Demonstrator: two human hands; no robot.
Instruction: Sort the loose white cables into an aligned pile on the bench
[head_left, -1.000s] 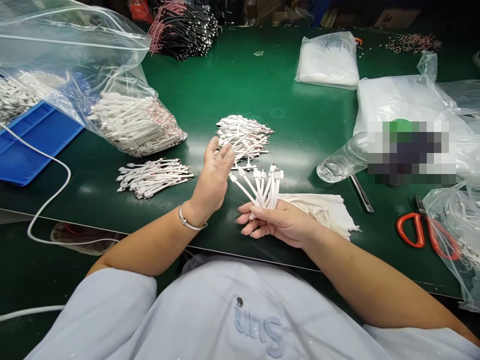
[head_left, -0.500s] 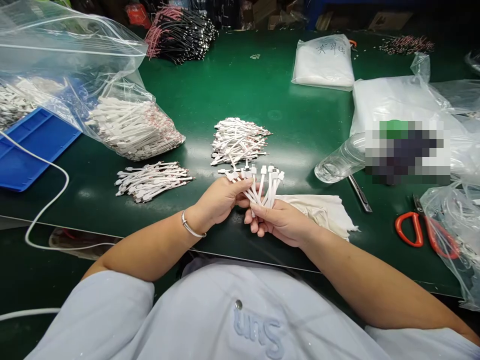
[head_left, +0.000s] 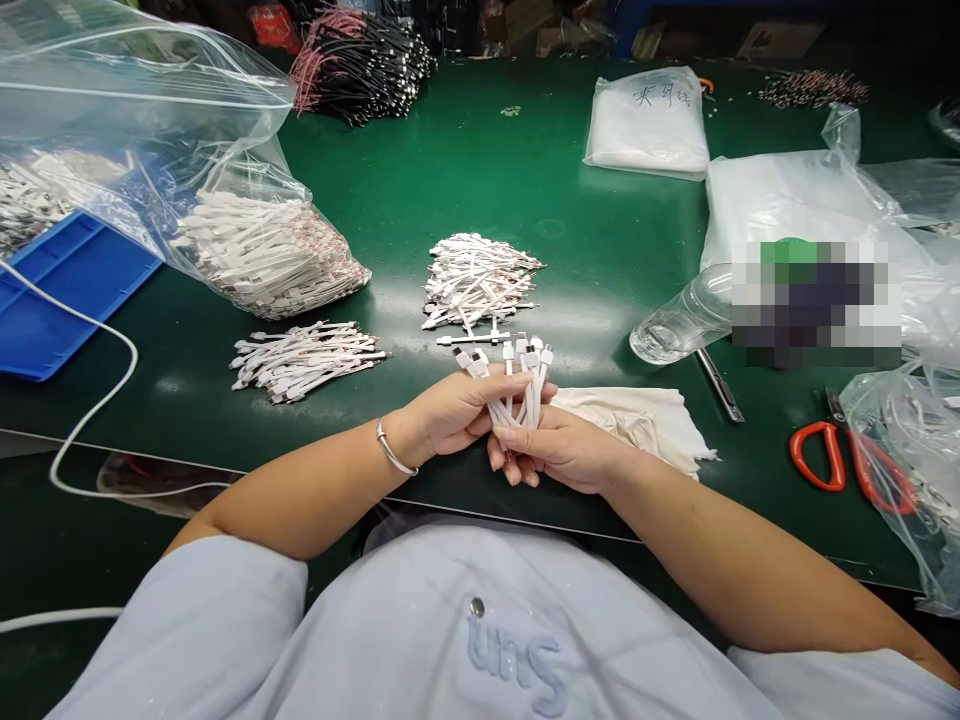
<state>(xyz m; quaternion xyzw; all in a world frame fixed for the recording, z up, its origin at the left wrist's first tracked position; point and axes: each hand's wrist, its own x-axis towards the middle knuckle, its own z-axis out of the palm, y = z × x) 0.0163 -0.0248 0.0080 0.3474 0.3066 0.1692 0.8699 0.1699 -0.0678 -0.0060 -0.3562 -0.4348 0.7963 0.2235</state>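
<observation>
A fanned bunch of short white cables (head_left: 517, 385) with plug ends pointing away from me is between my two hands, over the front of the table. My left hand (head_left: 457, 405) grips the bunch from the left, its thumb laid across the cables. Around their lower ends my right hand (head_left: 559, 440) is closed, thumb on top. My fingers hide part of the cables. Just beyond my hands lies a pile of similar white cables (head_left: 476, 280), with a single cable (head_left: 469, 340) at its near side. A second pile of white cables (head_left: 304, 362) lies to the left.
A clear bag of white cables (head_left: 262, 250) and a blue tray (head_left: 67, 290) stand left. Right are a white cloth (head_left: 637, 415), a clear bottle (head_left: 679, 320), a knife (head_left: 720, 385) and red-handled scissors (head_left: 819, 458). Black and red wires (head_left: 364, 70) lie at the back.
My left hand has shifted right and its thumb now lies further across the bunch. The plug ends have drawn closer together on the right. The piles have not moved.
</observation>
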